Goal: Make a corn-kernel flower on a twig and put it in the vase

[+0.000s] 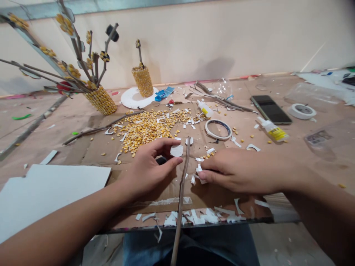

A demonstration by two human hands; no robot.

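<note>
Our left hand [151, 162] pinches a white piece [176, 151] just left of the stick [181, 184], undecorated so far; can't tell if our curled right hand [235, 170], right of it, grips anything; beyond the stick, one corn-covered pot [101, 100] is already full, the other pot [143, 81] has one twig [140, 51]

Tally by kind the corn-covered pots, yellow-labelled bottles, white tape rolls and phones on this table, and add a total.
Corn-covered pots: 2
Yellow-labelled bottles: 2
White tape rolls: 2
Phones: 1
Total: 7
</note>
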